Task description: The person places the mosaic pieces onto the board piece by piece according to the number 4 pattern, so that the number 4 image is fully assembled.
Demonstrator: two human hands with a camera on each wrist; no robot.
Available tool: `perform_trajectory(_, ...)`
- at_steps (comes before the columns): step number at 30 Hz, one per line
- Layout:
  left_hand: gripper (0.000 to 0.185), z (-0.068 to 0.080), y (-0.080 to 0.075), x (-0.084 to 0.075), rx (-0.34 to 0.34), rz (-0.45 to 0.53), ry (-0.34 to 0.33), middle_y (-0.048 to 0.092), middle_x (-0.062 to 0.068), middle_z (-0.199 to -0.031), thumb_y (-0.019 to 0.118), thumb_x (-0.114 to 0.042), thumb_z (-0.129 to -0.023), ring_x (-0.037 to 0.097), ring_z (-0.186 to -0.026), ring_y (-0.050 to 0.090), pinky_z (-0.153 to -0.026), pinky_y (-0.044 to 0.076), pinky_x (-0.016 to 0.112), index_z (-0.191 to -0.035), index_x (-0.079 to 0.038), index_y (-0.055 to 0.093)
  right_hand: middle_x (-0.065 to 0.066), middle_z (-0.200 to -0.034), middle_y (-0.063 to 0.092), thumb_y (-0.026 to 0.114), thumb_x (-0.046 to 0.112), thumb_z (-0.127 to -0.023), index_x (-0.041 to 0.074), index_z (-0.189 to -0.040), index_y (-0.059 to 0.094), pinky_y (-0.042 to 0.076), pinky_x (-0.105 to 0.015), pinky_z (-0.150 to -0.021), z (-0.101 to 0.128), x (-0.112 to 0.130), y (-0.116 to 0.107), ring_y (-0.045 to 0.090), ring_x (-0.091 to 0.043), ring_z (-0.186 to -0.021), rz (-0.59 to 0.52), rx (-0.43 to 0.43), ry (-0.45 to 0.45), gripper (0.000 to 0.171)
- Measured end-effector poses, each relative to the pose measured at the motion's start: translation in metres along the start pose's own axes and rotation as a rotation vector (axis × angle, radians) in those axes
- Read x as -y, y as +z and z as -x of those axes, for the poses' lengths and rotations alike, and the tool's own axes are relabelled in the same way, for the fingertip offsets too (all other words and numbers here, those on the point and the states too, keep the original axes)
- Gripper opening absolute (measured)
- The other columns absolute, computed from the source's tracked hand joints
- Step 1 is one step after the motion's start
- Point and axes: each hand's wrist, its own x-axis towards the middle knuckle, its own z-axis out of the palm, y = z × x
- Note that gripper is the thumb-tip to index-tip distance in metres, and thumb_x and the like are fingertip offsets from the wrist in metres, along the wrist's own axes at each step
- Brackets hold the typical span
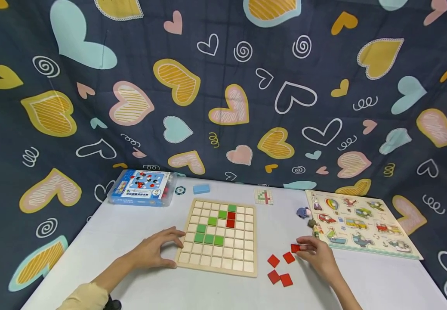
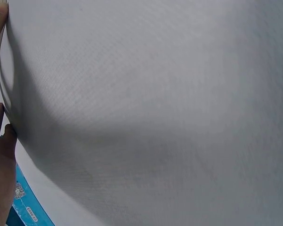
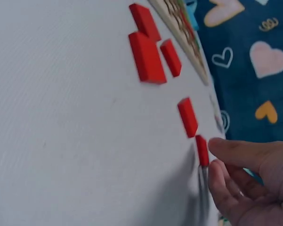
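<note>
White surface (image 1: 223, 292): board (image 1: 217, 270) mid-surface, left hand (image 1: 153, 249) wide at its left edge; right hand (image 1: 319, 257) at red tile (image 1: 294, 248) toward surface's right edge, can't tell if pinched; weak grip could drop it.

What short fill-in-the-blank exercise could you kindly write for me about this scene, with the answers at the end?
1. The grid board holds seven green tiles and ____ red tiles.
2. The left hand is at the ____ edge of the board in the head view.
3. The right hand is at one of ____ loose red tiles.
4. Between the round chip and the small printed card lies a block coloured ____.

Missing words: two; left; five; blue.
</note>
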Motion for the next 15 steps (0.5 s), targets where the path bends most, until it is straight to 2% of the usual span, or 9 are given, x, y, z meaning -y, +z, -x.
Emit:
perform_trajectory(3,0.042,0.001,0.001,0.001,0.001,-0.009,-0.004,0.052,0.002,-0.137,0.078,-0.051,-0.069,0.044,-0.133,0.036,-0.101,0.032,0.069,-0.103,-0.031,0.063,-0.019,-0.107,0.067,0.072,-0.01,-0.076,-0.006,-0.109,0.064,0.055,-0.022,-0.067,0.001,-0.008,0.002,0.067,-0.022,-0.088,0.004,0.003,-0.001,0.034)
perform_trajectory(9,0.042,0.001,0.001,0.002,-0.019,-0.023,0.045,0.053,0.004,-0.136,0.079,-0.049,-0.07,0.046,-0.13,0.039,-0.099,0.035,0.068,-0.104,-0.029,0.063,-0.018,-0.104,0.069,0.072,-0.01,-0.077,-0.006,-0.107,0.065,0.055,-0.019,-0.07,-0.003,-0.015,0.007,0.065,-0.012,-0.08,0.006,-0.038,-0.019,0.031)
perform_trajectory(15,0.042,0.0,0.001,0.002,-0.023,-0.023,0.04,0.053,0.004,-0.136,0.079,-0.048,-0.07,0.044,-0.131,0.038,-0.1,0.035,0.067,-0.104,-0.03,0.063,-0.015,-0.099,0.07,0.074,-0.004,-0.078,-0.004,-0.106,0.066,0.054,-0.017,-0.066,-0.003,-0.018,0.011,0.064,-0.008,-0.075,0.025,-0.083,0.006,0.029)
